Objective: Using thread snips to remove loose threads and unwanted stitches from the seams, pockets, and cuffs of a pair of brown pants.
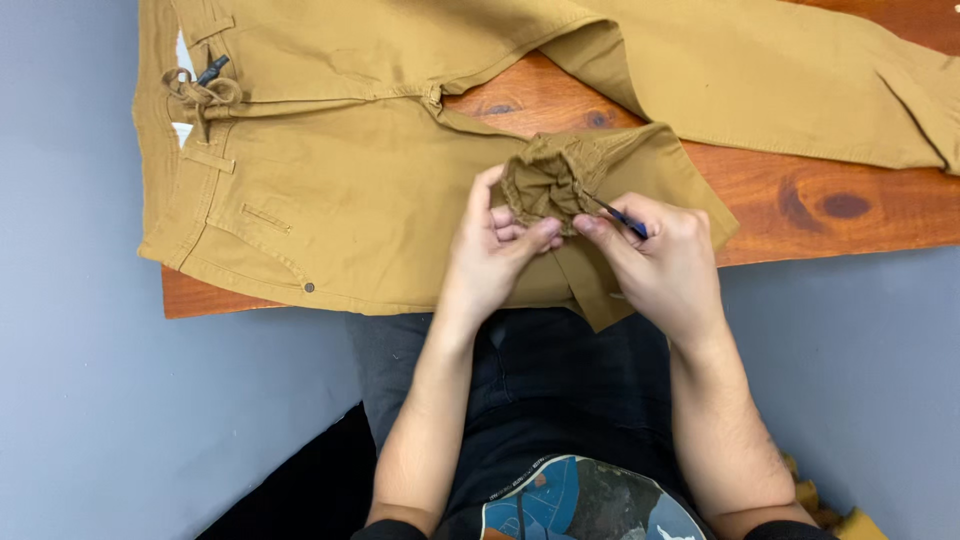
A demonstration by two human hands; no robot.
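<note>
We had a pair of tan trousers (340,190) spread across the wooden surface (830,205), the waistband with its knotted drawstring (200,95) lying toward the far left and one leg running off to the right. The other leg was folded back toward us, so that its gathered cuff (548,180) sat near the front edge of the surface, right at our hands.

Our left hand (495,255) was closed on the cuff, thumb up along its left side and fingertips pinching the bunched cloth from below. Our right hand (660,265) was closed too, pinching a thin, dark, blue-tipped tool (622,219) between thumb and forefinger, its far end touching the gathered cloth. We could not tell what kind of tool it was, since most of it was hidden by the fingers. The two hands met at the cuff, fingertips nearly touching.

A small metal rivet (309,287) showed on the trousers near the front left corner.
</note>
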